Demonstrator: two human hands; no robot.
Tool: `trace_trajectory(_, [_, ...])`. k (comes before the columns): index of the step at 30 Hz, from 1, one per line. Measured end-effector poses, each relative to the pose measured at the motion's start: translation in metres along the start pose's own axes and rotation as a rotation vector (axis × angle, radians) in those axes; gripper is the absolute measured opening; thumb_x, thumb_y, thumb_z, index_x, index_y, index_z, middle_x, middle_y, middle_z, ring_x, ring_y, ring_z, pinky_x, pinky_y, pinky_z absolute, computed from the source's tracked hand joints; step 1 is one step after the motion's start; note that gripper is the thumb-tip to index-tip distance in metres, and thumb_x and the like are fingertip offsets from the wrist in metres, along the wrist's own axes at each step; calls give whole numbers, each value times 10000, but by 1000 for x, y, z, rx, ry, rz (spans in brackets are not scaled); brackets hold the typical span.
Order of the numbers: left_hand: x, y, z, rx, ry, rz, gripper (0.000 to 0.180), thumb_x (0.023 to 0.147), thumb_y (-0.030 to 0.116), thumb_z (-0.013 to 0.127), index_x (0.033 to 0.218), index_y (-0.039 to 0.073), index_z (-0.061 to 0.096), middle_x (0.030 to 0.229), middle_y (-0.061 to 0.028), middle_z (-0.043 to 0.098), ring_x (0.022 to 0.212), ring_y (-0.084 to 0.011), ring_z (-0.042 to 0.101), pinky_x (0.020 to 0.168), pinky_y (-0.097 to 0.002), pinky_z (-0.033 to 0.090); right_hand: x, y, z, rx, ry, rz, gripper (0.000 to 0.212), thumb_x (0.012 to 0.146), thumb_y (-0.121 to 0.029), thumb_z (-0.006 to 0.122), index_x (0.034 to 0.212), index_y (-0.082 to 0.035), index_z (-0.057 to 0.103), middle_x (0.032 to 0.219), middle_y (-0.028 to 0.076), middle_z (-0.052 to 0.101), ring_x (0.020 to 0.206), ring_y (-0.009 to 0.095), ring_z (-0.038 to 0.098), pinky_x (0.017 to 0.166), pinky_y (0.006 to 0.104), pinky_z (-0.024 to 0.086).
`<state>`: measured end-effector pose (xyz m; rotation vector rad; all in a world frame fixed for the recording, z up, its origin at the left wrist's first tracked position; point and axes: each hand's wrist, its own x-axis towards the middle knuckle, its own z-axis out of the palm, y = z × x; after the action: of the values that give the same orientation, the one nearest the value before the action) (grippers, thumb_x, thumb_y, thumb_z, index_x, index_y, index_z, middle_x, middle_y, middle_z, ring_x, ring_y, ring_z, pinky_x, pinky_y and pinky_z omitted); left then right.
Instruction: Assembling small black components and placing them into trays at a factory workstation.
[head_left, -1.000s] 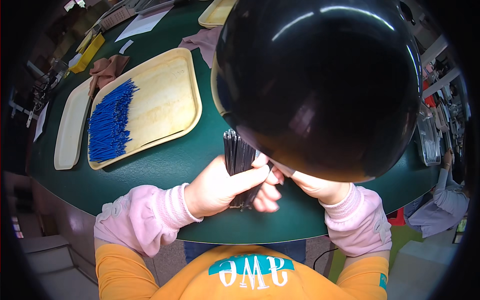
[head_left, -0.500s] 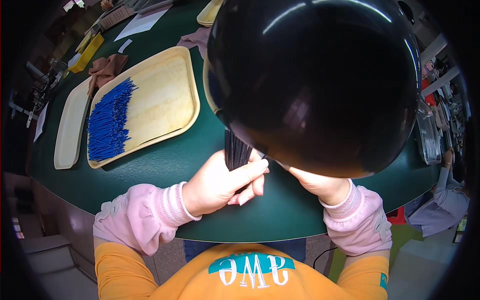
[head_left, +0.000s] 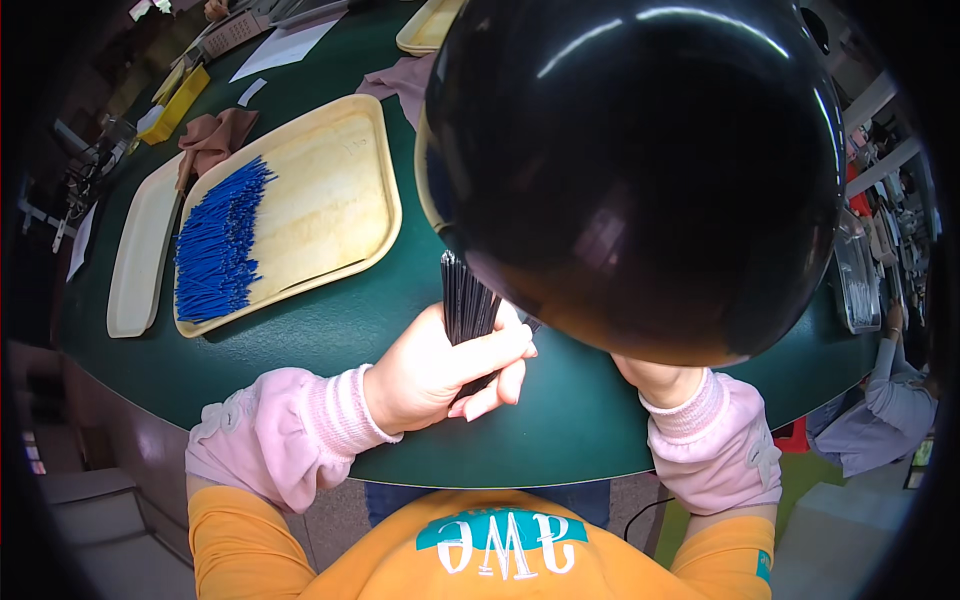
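My left hand [head_left: 415,370] is closed round an upright bundle of thin black wires [head_left: 464,300] above the front of the table. Their upper ends rise beside the rim of a large glossy black dome [head_left: 640,190], which covers much of the right side of the view. Under that dome's lower edge, my right hand [head_left: 660,380] shows only its wrist and heel. Its fingers are hidden, so what they touch cannot be seen. A dark tip sticks out just right of my left fingers, too small to name.
On the green table [head_left: 330,345] to the left lies a cream tray [head_left: 330,190] with many short blue wires [head_left: 220,245]. Beside it are a narrower cream tray [head_left: 140,260] and a brown cloth [head_left: 215,140]. A clear container [head_left: 858,280] stands at the right edge, near another person [head_left: 890,390].
My right hand has moved right, away from my left hand and further under the dome. More of the black wires shows in my left hand, which stays nearly in place.
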<state>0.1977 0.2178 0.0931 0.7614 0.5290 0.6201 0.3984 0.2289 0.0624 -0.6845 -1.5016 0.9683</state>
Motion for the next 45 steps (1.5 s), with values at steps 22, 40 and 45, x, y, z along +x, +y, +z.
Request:
trace_trajectory(22, [-2,1,-3,-377,-16,-145,142,835,116,437,743,13,468,419,-27,395,273,-72,305,286,-185,252,17,-44,9,-832,-244,-395,163,646,-13,639,797,18,585,780,90,594,698,200,582,649,275,460])
trace_trajectory(40, [0,-3,-1,122,120,88,183,839,145,479,802,-32,512,636,-94,563,437,-110,521,375,-181,391,9,-19,9,-252,-85,-158,230,701,55,546,930,46,520,894,117,563,803,209,554,724,288,442])
trace_trajectory(45, [0,-4,0,74,84,30,182,840,144,474,810,-33,503,634,-104,564,457,-134,546,381,-189,411,2,0,6,-164,9,-124,225,721,62,519,945,43,515,898,102,562,819,199,541,741,272,431])
